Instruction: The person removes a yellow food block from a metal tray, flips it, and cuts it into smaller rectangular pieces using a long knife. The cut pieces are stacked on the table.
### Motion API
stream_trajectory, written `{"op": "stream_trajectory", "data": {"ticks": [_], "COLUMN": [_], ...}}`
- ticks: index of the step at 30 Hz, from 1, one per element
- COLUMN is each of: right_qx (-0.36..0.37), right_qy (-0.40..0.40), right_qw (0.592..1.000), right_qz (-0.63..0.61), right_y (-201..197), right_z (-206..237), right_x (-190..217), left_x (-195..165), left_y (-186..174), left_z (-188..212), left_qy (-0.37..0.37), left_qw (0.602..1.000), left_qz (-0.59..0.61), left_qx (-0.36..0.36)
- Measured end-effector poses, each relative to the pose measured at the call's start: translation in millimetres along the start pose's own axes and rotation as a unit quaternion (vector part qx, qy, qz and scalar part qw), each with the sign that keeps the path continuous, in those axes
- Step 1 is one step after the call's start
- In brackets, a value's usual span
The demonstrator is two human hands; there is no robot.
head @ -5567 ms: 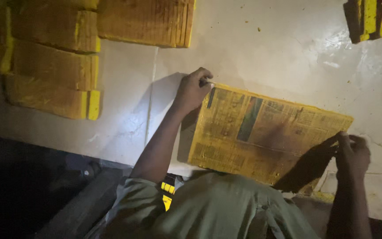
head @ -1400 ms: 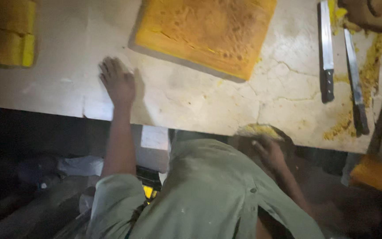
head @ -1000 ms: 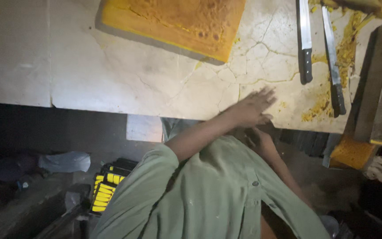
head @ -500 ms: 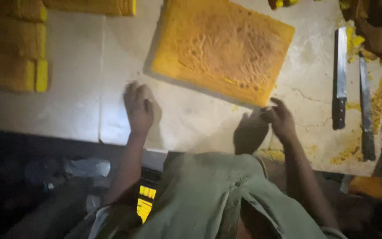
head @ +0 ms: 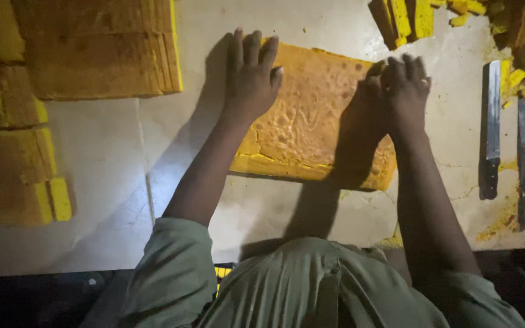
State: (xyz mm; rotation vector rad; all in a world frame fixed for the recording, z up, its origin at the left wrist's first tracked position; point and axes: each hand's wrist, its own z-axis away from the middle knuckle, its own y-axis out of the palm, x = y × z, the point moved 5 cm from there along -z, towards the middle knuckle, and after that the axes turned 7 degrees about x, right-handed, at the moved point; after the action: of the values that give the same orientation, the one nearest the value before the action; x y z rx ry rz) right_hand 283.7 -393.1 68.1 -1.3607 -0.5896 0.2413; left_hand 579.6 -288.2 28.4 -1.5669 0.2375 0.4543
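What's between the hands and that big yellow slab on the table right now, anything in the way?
Nothing visible. The left hand lies flat on the slab's upper left edge, and the right hand rests on its upper right edge. The two knives lie apart to the right, the stacked blocks to the left.

**Both hands now on the slab**

Half a second ago your left hand (head: 251, 76) lay flat on the bare tabletop (head: 311, 212) and your right hand (head: 403, 85) sat at the near edge of the yellow slab (head: 311, 121). Now both rest on its far part, seemingly pressing down, though shadow hides the contact.
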Motion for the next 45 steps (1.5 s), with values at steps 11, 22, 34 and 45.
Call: {"op": "stream_trajectory", "data": {"ticks": [11,22,34,45], "right_qx": [0.052,-0.081,0.002,-0.102], "right_qy": [-0.011,0.023,0.151,0.036], "right_qw": [0.999,0.990,0.960,0.964], "right_qz": [0.003,-0.116,-0.238,-0.244], "right_y": [5,-86,-43,25], "right_z": [123,241,354,408], "right_x": [-1,-189,-218,-26], "left_x": [-73,-203,-293,-78], "left_y": [-8,57,75,24], "left_z": [158,272,349,398], "left_qy": [-0.065,-0.101,-0.058,-0.149], "left_qw": [0.998,0.993,0.995,0.976], "left_qz": [0.022,-0.061,-0.066,0.155], "left_qx": [-0.014,-0.032,0.042,0.024]}}
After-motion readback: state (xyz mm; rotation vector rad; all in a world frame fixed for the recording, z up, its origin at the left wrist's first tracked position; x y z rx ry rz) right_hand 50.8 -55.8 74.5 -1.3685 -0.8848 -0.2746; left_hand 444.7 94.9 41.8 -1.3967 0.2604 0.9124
